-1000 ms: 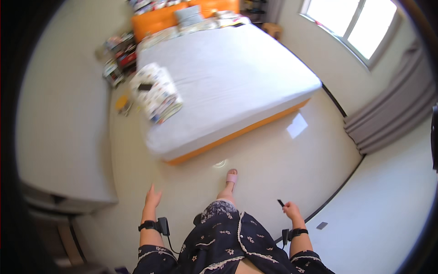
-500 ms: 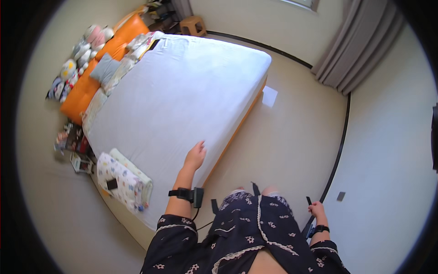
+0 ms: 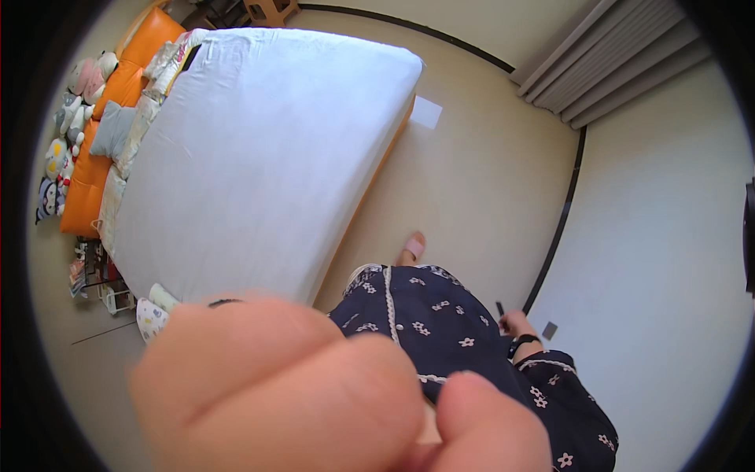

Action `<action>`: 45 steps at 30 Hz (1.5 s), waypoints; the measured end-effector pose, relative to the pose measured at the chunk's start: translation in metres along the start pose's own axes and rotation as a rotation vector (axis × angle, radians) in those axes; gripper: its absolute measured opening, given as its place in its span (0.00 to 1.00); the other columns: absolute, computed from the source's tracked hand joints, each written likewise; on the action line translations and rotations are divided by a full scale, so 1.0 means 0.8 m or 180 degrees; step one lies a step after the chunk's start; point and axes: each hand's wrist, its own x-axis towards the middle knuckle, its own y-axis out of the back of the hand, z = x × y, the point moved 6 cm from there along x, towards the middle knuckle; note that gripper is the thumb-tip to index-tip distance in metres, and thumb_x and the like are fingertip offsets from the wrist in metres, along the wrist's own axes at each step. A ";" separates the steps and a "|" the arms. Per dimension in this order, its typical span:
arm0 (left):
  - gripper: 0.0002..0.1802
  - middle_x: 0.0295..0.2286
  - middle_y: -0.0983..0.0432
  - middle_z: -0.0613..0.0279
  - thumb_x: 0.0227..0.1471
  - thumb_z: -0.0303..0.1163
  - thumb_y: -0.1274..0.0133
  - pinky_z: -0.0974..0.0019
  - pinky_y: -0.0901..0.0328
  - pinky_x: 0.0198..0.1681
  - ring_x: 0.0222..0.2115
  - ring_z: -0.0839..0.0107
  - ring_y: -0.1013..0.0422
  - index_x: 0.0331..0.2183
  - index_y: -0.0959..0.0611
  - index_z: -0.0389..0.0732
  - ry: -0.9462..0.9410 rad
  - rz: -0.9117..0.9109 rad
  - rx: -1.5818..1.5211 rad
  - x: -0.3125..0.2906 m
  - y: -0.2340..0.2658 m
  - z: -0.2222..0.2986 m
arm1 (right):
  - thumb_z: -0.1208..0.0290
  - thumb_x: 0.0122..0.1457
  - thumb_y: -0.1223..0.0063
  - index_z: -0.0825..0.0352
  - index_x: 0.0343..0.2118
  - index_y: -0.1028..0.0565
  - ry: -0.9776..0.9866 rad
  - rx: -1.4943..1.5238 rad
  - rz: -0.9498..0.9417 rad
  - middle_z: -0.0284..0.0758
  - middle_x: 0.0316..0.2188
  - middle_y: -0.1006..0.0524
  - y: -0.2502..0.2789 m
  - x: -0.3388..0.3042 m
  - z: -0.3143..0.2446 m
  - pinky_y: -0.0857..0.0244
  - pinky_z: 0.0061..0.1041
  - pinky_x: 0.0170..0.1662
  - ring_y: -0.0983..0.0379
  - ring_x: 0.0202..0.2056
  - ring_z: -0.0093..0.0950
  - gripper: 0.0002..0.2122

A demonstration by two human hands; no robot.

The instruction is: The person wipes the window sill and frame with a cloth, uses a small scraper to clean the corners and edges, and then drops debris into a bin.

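Your right hand [image 3: 515, 321] is holding a black stick [image 3: 499, 309], low beside your body and near the white wall [image 3: 653, 259]. Its fingers are pinching the stick at the near end, probably so that the far end is staying free and pointing ahead. Your left hand [image 3: 291, 385] is filling the front, very near to the camera and blurred. Its fingers are curling inward, but I cannot tell if they are gripping anything. Perhaps this hand is being there to reach the head gear.

On the bed [image 3: 267, 157], the pillow [image 3: 112, 130] is leaning at the headboard [image 3: 118, 86], which is seemingly giving it support. Behind, the toys [image 3: 88, 77] are sitting in a row, perhaps because the headboard is keeping them off the mattress.

Counting, I am seeing one stick, one grey pillow, one pink slipper [image 3: 415, 245], one stool [image 3: 271, 11] and at least four toys.
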 end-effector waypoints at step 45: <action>0.09 0.12 0.39 0.65 0.53 0.24 0.58 0.78 0.50 0.07 0.07 0.78 0.43 0.27 0.40 0.47 0.5368 0.3090 -0.0808 0.019 -0.133 -1.167 | 0.61 0.52 0.52 0.68 0.28 0.21 -0.0629 -0.0723 0.0834 0.46 0.28 0.23 1.063 0.510 -0.658 0.34 0.37 0.38 0.25 0.35 0.43 0.14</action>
